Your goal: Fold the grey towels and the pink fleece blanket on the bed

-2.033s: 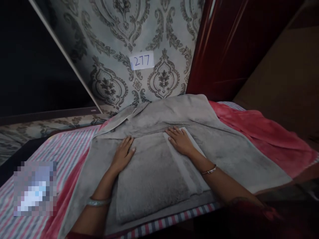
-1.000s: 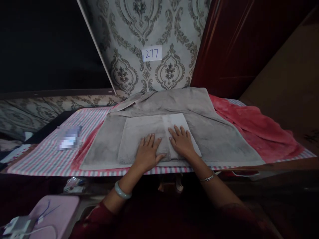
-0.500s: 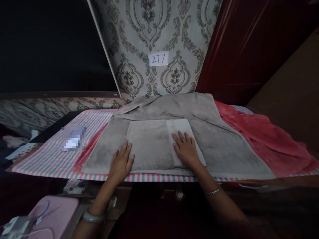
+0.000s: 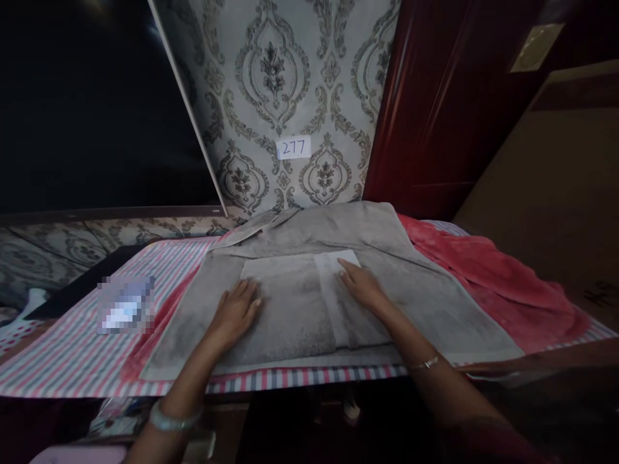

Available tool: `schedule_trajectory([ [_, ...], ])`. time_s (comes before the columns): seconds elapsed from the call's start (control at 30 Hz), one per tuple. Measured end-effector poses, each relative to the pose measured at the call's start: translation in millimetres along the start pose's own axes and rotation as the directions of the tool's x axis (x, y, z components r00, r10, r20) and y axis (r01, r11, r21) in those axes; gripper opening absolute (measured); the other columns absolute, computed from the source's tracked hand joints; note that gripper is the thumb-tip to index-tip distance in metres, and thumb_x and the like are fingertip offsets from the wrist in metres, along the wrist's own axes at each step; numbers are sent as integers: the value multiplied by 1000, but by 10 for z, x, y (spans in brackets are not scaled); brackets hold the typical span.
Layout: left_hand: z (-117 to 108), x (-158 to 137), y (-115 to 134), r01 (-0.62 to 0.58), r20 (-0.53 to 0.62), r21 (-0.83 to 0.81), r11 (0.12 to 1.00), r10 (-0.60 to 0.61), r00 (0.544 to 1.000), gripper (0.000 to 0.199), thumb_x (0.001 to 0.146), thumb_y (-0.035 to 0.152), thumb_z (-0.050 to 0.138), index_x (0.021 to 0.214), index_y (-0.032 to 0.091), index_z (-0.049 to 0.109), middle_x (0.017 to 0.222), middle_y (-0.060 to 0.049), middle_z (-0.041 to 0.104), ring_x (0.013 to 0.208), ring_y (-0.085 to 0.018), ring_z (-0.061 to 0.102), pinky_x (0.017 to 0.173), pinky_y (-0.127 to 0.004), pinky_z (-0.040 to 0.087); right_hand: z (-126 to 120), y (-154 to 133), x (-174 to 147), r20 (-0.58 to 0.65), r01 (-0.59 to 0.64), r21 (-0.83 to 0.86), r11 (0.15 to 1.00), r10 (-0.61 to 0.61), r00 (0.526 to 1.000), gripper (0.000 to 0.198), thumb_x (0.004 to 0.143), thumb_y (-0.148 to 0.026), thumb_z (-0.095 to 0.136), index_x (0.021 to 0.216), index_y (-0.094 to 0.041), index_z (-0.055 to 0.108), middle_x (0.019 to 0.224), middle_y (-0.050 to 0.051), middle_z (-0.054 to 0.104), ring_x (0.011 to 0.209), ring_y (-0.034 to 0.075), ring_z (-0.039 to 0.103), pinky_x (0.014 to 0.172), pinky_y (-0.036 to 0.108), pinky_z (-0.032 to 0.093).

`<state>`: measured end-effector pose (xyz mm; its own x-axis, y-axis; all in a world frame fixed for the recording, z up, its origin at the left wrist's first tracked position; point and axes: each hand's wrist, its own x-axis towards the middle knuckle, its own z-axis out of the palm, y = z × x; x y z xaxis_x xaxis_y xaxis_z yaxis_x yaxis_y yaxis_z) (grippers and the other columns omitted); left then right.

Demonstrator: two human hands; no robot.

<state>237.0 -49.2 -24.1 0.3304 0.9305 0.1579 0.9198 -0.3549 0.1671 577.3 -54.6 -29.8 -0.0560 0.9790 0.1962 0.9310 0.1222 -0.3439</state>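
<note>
A wall papered in pale blue-grey damask (image 4: 273, 71) fills the upper middle of the frame, between a large black screen (image 4: 87, 109) at the upper left and a glossy dark red panel (image 4: 430, 109) at the upper right. Below, a pink, white and grey striped cloth (image 4: 68, 341) covers the surface (image 4: 565, 353), with a coral-red plush fabric (image 4: 507, 270) over it and a wide grey plush cloth (image 4: 435, 309) on top. A folded grey plush rectangle with a pale band (image 4: 290, 309) lies at the centre, between the hands. The left hand (image 4: 236, 310) rests spread and loose at its left edge, gripping nothing. The right hand (image 4: 358, 282) reaches its upper right corner, index finger extended against the white part; its other fingers are partly hidden, so whether they pinch the fabric I cannot tell. A pixelated object (image 4: 126, 306) at the left (blurred past recognition) sits on the stripes. The screen is cut off by the frame, and the area below the surface is too dark to make out.
</note>
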Motion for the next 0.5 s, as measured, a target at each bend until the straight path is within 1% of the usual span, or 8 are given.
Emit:
schedule_trajectory([
  [0.07, -110, 401, 223, -92, 67, -4, 996, 92, 994, 53, 99, 36, 39, 147, 17, 49, 160, -15, 40, 150, -30, 34, 119, -55, 33, -102, -53, 265, -39, -53, -33, 998, 51, 998, 58, 100, -23, 26, 154, -13, 42, 152, 11, 50, 140, 22, 47, 116, 38, 37],
  [0.1, -132, 590, 354, -111, 112, -4, 994, 111, 988, 54, 99, 35, 38, 149, 16, 46, 161, -16, 38, 151, -29, 32, 120, -55, 31, -116, -100, 373, -43, -79, -56, 995, 76, 996, 57, 100, -22, 27, 154, -13, 43, 152, 12, 50, 140, 22, 46, 116, 39, 37],
  [0.13, -126, 756, 484, -114, 153, 2, 993, 112, 982, 56, 99, 34, 39, 151, 15, 43, 162, -17, 35, 151, -30, 32, 120, -55, 29, -101, -153, 458, -44, -96, -72, 993, 93, 995, 56, 100, -22, 28, 153, -13, 44, 153, 12, 49, 140, 24, 45, 115, 41, 36],
  [0.2, -31, 986, 706, -128, 198, 16, 992, 122, 973, 57, 100, 36, 38, 152, 15, 41, 163, -18, 33, 151, -31, 32, 120, -58, 27, 10, -244, 544, -33, -106, -103, 989, 103, 994, 53, 101, -25, 31, 151, -15, 46, 155, 13, 46, 144, 28, 40, 117, 49, 33],
  [0.27, 138, 1072, 837, -145, 173, 46, 988, 135, 976, 57, 101, 38, 36, 153, 15, 41, 162, -18, 34, 151, -31, 31, 121, -59, 24, 179, -285, 542, -11, -106, -149, 983, 105, 994, 52, 104, -32, 33, 152, -20, 45, 159, 11, 41, 149, 30, 31, 119, 56, 26],
  [0.33, 313, 1060, 876, -155, 120, 74, 985, 146, 982, 59, 102, 41, 33, 154, 14, 40, 162, -18, 35, 152, -31, 29, 122, -59, 21, 332, -273, 505, 8, -102, -186, 977, 105, 994, 52, 105, -37, 32, 154, -24, 43, 162, 9, 35, 152, 31, 24, 120, 58, 21],
  [0.4, 431, 1016, 860, -156, 86, 85, 984, 148, 985, 61, 102, 44, 31, 155, 14, 38, 162, -17, 35, 152, -30, 28, 123, -58, 19, 423, -233, 479, 13, -97, -197, 976, 102, 995, 52, 106, -38, 31, 155, -25, 42, 163, 8, 34, 153, 30, 22, 120, 58, 20],
  [0.5, 472, 990, 819, -141, 83, 80, 987, 134, 987, 62, 102, 46, 30, 155, 16, 38, 162, -15, 35, 152, -29, 28, 124, -56, 18, 456, -186, 482, 4, -95, -201, 975, 98, 995, 52, 106, -38, 30, 155, -26, 42, 163, 8, 34, 152, 30, 23, 119, 57, 22],
])
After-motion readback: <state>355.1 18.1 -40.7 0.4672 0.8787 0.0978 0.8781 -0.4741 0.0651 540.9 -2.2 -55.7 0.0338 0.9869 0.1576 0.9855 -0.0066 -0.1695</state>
